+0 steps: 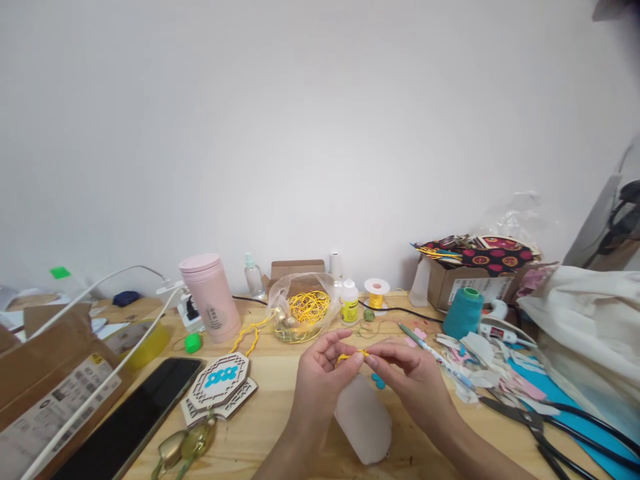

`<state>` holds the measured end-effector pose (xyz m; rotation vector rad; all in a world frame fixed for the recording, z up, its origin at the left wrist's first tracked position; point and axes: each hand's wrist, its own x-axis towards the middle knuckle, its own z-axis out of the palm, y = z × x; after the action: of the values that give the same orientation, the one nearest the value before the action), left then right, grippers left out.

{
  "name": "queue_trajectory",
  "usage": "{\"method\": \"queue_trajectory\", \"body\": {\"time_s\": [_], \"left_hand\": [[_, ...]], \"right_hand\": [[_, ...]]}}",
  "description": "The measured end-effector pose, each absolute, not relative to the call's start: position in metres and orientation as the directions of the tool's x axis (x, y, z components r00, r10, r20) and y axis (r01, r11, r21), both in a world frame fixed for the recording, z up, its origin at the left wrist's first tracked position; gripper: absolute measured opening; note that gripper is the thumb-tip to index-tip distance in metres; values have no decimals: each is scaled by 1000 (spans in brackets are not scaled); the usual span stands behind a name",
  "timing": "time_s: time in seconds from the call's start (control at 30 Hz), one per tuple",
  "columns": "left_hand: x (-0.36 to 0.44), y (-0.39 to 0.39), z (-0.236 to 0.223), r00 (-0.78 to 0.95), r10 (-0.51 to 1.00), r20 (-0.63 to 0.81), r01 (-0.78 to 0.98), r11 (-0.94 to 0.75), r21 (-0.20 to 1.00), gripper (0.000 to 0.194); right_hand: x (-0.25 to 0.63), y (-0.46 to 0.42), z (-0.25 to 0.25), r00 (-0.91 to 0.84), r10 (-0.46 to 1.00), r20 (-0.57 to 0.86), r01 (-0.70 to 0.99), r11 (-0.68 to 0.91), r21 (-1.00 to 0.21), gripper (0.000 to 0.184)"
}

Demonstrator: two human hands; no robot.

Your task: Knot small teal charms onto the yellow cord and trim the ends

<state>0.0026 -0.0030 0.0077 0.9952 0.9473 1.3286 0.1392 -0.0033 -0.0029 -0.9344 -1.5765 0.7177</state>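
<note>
And here we have the left hand (323, 367) and right hand (410, 377) almost meeting, fingers (387, 349) of both pinched tight on a bit of yellow cord (367, 353), up above the table (260, 440), a pale flat plaque (365, 423) just below and a blue flower cutout (379, 381) near the right thumb!

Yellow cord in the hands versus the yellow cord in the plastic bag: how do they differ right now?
The held cord is pinched by the left hand and the right hand; the bagged cord lies in the plastic bag, touched by neither. Only a short bit of the held cord shows between the hands; the bagged cord shows as a heap of tangled loops. Both are yellow.
</note>
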Motion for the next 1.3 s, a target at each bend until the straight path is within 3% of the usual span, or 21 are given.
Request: {"method": "queue_trajectory", "body": {"time_s": [0.23,0.57,0.73,0.83,0.97,1.3], "left_hand": [[0,-2,7,99,993,61,-205,-40,978,41],[0,-4,3,172,982,74,-14,-73,997,46],[0,-4,-2,204,975,91,97,-113,989,50],[-1,-4,-2,199,975,100,111,-123,986,51],[0,-3,-1,190,977,94,123,-118,985,51],[2,-1,2,172,984,52,81,-67,994,56]], "right_hand": [[148,1,5,-180,866,466,284,499,-819,17],[169,13,18,-491,713,501,411,696,-589,9],[171,11,20,-590,628,507,521,776,-355,12],[170,10,20,-605,612,509,552,784,-286,10],[168,10,18,-595,652,471,605,748,-271,10],[168,10,13,-508,766,394,660,640,-393,12]]}}
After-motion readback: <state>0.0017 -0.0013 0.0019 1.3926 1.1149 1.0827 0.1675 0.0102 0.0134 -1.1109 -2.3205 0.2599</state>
